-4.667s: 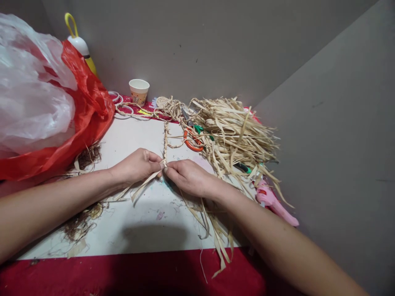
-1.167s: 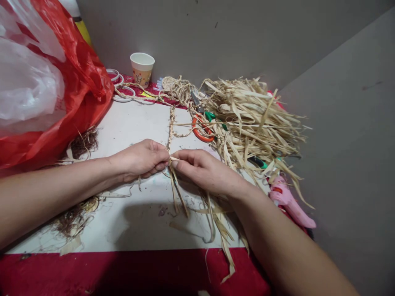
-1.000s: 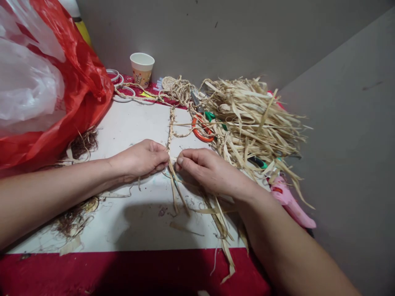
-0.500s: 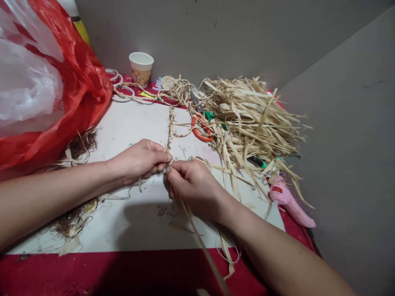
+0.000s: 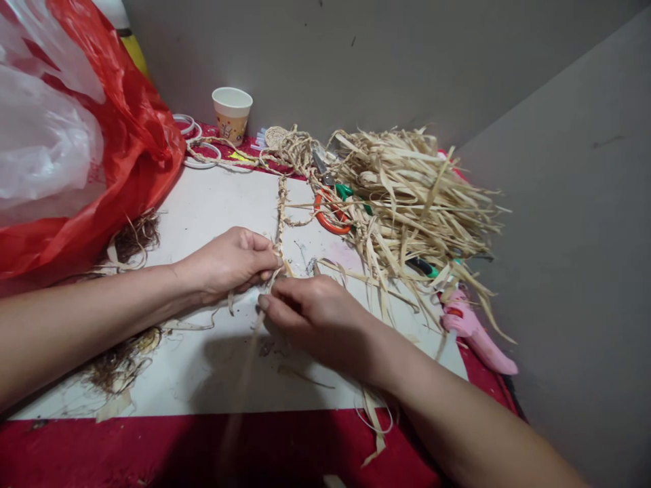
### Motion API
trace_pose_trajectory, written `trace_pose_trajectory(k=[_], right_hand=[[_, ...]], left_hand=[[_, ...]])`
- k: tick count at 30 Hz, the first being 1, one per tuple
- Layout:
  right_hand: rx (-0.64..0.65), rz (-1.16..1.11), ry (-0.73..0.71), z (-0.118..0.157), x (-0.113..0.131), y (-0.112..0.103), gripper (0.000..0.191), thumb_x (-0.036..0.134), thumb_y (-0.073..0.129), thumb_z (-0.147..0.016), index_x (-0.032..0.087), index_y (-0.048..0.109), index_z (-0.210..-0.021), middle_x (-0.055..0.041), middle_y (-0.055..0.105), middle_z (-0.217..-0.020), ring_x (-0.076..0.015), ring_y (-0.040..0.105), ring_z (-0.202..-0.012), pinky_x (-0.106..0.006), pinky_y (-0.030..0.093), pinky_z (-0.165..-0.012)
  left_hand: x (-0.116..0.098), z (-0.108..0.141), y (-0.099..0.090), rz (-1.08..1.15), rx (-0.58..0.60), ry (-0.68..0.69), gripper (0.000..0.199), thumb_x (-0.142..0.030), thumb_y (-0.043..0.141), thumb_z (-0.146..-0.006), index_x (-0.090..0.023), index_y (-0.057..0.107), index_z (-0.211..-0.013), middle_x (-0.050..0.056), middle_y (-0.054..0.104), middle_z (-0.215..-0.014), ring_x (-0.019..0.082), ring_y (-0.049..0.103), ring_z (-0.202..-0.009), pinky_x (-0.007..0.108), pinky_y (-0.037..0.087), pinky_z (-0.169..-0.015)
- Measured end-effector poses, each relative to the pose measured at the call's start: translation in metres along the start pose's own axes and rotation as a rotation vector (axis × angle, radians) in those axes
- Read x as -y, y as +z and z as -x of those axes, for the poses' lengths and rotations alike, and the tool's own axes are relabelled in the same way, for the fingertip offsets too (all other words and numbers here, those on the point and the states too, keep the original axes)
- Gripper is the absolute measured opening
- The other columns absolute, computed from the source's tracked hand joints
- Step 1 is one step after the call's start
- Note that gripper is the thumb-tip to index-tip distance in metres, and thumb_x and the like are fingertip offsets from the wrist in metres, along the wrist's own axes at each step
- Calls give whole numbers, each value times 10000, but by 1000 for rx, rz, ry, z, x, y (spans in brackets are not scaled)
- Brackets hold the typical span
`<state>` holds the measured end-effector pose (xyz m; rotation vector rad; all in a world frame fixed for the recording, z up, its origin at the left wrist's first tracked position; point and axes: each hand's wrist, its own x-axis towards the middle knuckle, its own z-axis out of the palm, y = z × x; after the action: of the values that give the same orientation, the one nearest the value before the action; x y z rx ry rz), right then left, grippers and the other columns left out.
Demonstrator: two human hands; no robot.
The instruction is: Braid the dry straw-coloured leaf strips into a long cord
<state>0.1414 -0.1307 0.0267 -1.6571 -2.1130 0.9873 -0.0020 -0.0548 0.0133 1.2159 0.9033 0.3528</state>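
Observation:
A braided straw cord [image 5: 281, 210] runs down the white board toward my hands. My left hand [image 5: 237, 261] pinches its lower end between thumb and fingers. Just right of it and slightly lower, my right hand [image 5: 315, 315] is closed with thumb against fingers on a loose straw strand [image 5: 247, 369]. The strand comes from the braid's end and trails down toward me, blurred. A thin side strand of braid branches right from the cord toward the orange-handled scissors [image 5: 325, 215].
A large pile of dry straw [image 5: 417, 196] lies at the back right, with a pink glue gun [image 5: 475, 332] beside it. A paper cup [image 5: 232, 115] and white rings [image 5: 202, 156] stand behind the white board [image 5: 203, 203]. A red plastic bag [image 5: 137, 129] fills the left; brown fibres [image 5: 114, 366] lie near my left forearm.
My right hand has moved slightly down and left, away from my left fingertips. The straw strand it holds has swung left. My left hand stays at the braid's end.

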Motion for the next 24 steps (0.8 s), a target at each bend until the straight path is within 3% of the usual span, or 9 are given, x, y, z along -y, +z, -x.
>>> trace_pose_trajectory(k=[2,5,7,11,14,19,24], right_hand=[[-30,-203,14,2,2,-12,421,389,495,-880,177,401,-528,32,343,-478,-79,289,-459,-248,212,-479],[-304,-391,74,-2,-6,-26,379,413,491,-889,181,469,-590,20,435,-507,-91,371,-471,-236,282,-482],[-370,-397,76,-10,-14,-29,294,395,514,-881,174,532,-688,1,518,-601,-105,443,-542,-229,334,-521],[-81,-447,41,-21,-26,-21,290,415,497,-890,156,547,-770,-16,568,-728,-107,500,-642,-220,389,-589],[104,-639,81,-22,-28,-16,344,481,480,-887,163,503,-757,34,469,-605,-71,425,-500,-198,355,-485],[290,-962,210,-24,-31,-17,392,480,561,-836,186,385,-646,105,229,-487,-29,161,-373,-161,133,-339],[309,-1078,258,-30,-34,-16,386,336,525,-861,190,322,-567,103,233,-446,-22,151,-346,-149,136,-317]], left_hand=[[-1,-1,-2,35,25,-10,254,-134,560,-746,-161,473,-509,-59,404,-409,22,253,-330,214,141,-357],[-1,-3,-6,64,62,-33,251,-155,577,-753,-162,478,-523,-59,415,-427,20,266,-330,202,161,-347],[-1,-4,-8,75,82,-40,233,-170,585,-758,-160,493,-544,-57,432,-452,18,280,-338,191,175,-345],[0,-5,-10,74,107,-23,179,-179,599,-756,-146,546,-588,-57,434,-465,12,274,-345,175,170,-343],[-1,-5,-10,38,115,3,157,-204,617,-753,-137,578,-616,-52,444,-466,11,271,-344,178,161,-342],[-5,-2,-8,-52,80,26,202,-211,601,-771,-140,550,-589,-56,410,-437,23,263,-352,194,157,-358],[-9,1,-9,-220,104,55,153,-205,576,-780,-132,579,-646,-51,431,-485,30,290,-398,188,198,-396]])
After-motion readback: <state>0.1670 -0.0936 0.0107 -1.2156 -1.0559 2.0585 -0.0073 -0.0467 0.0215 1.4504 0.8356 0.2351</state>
